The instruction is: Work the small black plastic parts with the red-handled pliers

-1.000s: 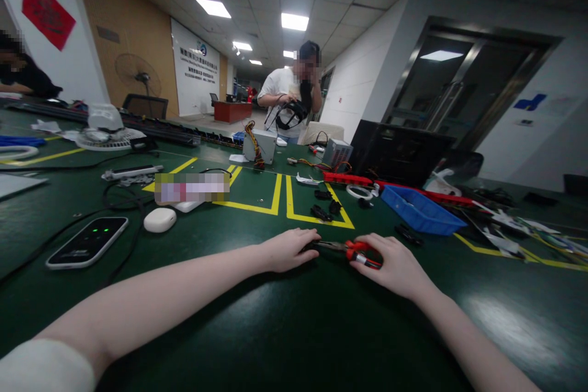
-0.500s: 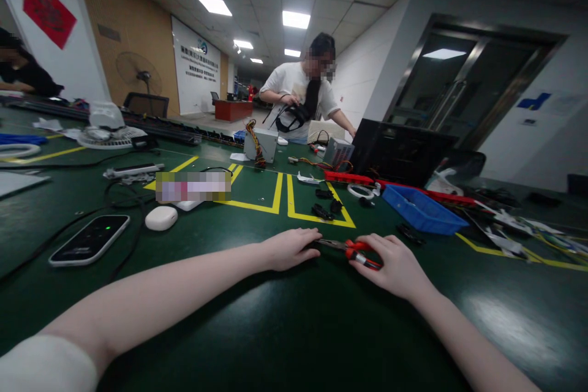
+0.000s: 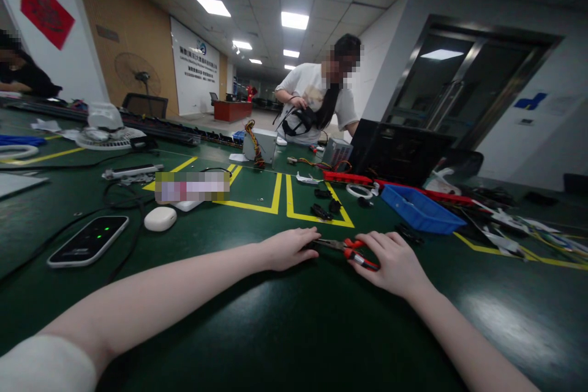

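A pair of needle-nose pliers (image 3: 335, 244) with red and black handles lies sideways between my hands, low over the green table. My right hand (image 3: 395, 263) grips the handles, with the fingers over the upper one and the thumb side by the lower one. My left hand (image 3: 290, 249) is at the narrow jaws, with the fingers above and the thumb below the tip. The very end of the jaws is hidden by the left fingers, so I cannot make out whether a small thing is there too.
Black connector pieces (image 3: 321, 212) lie just beyond my hands, with a blue tray (image 3: 420, 208) to their right. A phone-like device (image 3: 89, 242) and a white case (image 3: 160, 218) sit at left. Across the table (image 3: 275, 331), a person (image 3: 316, 89) stands by power supplies and a black panel (image 3: 404, 150).
The person across the table has leaned to the right, toward the black panel. A second green light shows on the phone-like device. My hands and the pliers have barely moved.
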{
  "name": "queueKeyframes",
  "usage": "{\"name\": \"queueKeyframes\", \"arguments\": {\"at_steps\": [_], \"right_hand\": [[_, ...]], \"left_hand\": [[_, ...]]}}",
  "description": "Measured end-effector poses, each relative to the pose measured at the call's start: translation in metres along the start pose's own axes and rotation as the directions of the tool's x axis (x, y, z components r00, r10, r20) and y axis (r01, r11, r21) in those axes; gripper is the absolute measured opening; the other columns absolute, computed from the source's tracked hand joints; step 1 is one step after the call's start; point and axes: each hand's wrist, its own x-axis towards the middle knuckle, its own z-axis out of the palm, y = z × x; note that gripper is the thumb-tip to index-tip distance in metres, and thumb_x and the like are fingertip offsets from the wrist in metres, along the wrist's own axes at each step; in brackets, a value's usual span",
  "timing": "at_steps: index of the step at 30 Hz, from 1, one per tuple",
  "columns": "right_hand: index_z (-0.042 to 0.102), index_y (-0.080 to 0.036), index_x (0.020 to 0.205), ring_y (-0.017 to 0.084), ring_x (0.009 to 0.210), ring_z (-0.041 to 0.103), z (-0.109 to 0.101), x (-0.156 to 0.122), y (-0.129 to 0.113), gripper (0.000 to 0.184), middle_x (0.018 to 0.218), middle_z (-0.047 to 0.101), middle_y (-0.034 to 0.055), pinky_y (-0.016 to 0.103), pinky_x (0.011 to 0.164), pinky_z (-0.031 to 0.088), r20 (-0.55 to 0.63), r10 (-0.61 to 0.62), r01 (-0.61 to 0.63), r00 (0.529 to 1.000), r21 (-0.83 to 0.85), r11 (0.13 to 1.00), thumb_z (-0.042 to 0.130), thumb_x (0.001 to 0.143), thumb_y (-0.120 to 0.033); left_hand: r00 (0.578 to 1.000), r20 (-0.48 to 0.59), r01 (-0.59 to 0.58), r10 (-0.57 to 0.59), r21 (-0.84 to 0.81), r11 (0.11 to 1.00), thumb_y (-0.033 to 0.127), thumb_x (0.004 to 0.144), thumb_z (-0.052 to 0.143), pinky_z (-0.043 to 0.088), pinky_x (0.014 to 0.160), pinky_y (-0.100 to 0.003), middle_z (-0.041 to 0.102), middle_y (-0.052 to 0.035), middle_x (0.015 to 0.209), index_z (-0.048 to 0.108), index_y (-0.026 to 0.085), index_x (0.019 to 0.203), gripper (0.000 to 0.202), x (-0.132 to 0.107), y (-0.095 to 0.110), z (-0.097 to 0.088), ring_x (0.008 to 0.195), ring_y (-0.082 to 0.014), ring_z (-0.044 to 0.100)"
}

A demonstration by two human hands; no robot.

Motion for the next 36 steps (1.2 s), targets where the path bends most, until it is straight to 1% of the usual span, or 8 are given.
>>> {"name": "queueKeyframes", "arguments": {"at_steps": [5, 8, 16, 21, 25, 31, 33, 36], "right_hand": [[0.064, -0.016, 0.109, 0.025, 0.089, 0.062, 0.001, 0.000, 0.003, 0.041, 0.101, 0.068, 0.0122, 0.041, 0.084, 0.041, -0.010, -0.005, 0.005, 1.000, -0.012, 1.000, 0.058, 0.083, -0.048], [0.064, -0.017, 0.109, 0.026, 0.091, 0.063, 0.002, 0.000, 0.003, 0.041, 0.102, 0.069, 0.0115, 0.042, 0.087, 0.041, -0.033, -0.007, 0.007, 0.999, -0.013, 1.000, 0.059, 0.082, -0.047], [0.064, -0.018, 0.107, 0.024, 0.086, 0.064, 0.000, 0.001, 0.002, 0.039, 0.100, 0.070, 0.0102, 0.041, 0.084, 0.044, -0.057, -0.022, 0.022, 0.998, 0.008, 1.000, 0.061, 0.081, -0.047], [0.065, -0.020, 0.106, 0.022, 0.079, 0.063, 0.003, -0.001, 0.003, 0.038, 0.097, 0.070, 0.0083, 0.037, 0.073, 0.047, 0.015, 0.010, -0.011, 1.000, 0.066, 0.998, 0.061, 0.081, -0.049], [0.065, -0.021, 0.104, 0.020, 0.073, 0.061, 0.007, -0.003, 0.005, 0.038, 0.096, 0.070, 0.0075, 0.034, 0.067, 0.047, 0.067, 0.035, -0.041, 0.997, 0.091, 0.995, 0.060, 0.082, -0.051], [0.064, -0.021, 0.104, 0.019, 0.072, 0.061, 0.008, -0.003, 0.006, 0.038, 0.095, 0.070, 0.0067, 0.033, 0.065, 0.046, 0.092, 0.047, -0.055, 0.995, 0.086, 0.995, 0.060, 0.082, -0.052], [0.064, -0.021, 0.105, 0.020, 0.075, 0.062, 0.007, -0.002, 0.007, 0.039, 0.097, 0.070, 0.0071, 0.034, 0.068, 0.047, 0.065, 0.036, -0.040, 0.997, 0.072, 0.997, 0.060, 0.081, -0.052], [0.062, -0.020, 0.110, 0.023, 0.086, 0.064, 0.007, -0.002, 0.011, 0.041, 0.100, 0.070, 0.0081, 0.038, 0.078, 0.046, -0.008, 0.001, 0.000, 1.000, 0.040, 0.999, 0.061, 0.081, -0.050]], "left_hand": [[1.000, 0.010, 0.008, -0.008, -0.004, 1.000, 0.033, 0.097, 0.050, 0.035, 0.113, -0.040, 0.042, -0.0178, 0.147, 0.042, 0.011, 0.140, 0.049, 0.001, 0.001, -0.001, 0.137, -0.0266, 0.042], [1.000, 0.011, 0.006, -0.006, -0.009, 1.000, 0.032, 0.097, 0.050, 0.037, 0.112, -0.041, 0.045, -0.0176, 0.145, 0.045, 0.012, 0.138, 0.046, 0.002, 0.001, -0.001, 0.136, -0.0267, 0.043], [0.999, 0.003, -0.033, 0.033, -0.007, 0.999, 0.030, 0.097, 0.048, 0.035, 0.113, -0.038, 0.046, -0.0150, 0.145, 0.043, 0.013, 0.139, 0.046, 0.002, -0.003, 0.002, 0.136, -0.0246, 0.042], [0.999, -0.006, -0.044, 0.045, 0.010, 0.999, 0.029, 0.096, 0.048, 0.036, 0.113, -0.037, 0.043, -0.0154, 0.147, 0.044, 0.012, 0.139, 0.046, 0.001, -0.003, 0.001, 0.136, -0.0249, 0.043], [0.999, -0.019, -0.041, 0.042, 0.018, 0.999, 0.032, 0.095, 0.052, 0.037, 0.111, -0.039, 0.042, -0.0158, 0.148, 0.045, 0.013, 0.137, 0.046, 0.001, -0.005, 0.001, 0.136, -0.0258, 0.042], [0.997, -0.064, -0.031, 0.036, 0.068, 0.997, 0.035, 0.092, 0.059, 0.047, 0.100, -0.040, 0.057, -0.0152, 0.132, 0.055, 0.015, 0.119, 0.035, 0.002, -0.005, 0.001, 0.120, -0.0277, 0.056], [0.997, -0.067, -0.019, 0.025, 0.084, 0.996, 0.036, 0.091, 0.060, 0.049, 0.097, -0.040, 0.060, -0.0141, 0.126, 0.056, 0.015, 0.116, 0.033, 0.003, -0.004, 0.001, 0.115, -0.0275, 0.059], [0.998, -0.064, -0.004, 0.010, 0.086, 0.996, 0.038, 0.091, 0.060, 0.050, 0.095, -0.040, 0.062, -0.0134, 0.122, 0.056, 0.016, 0.114, 0.033, 0.004, -0.005, 0.002, 0.112, -0.0274, 0.060]]}}
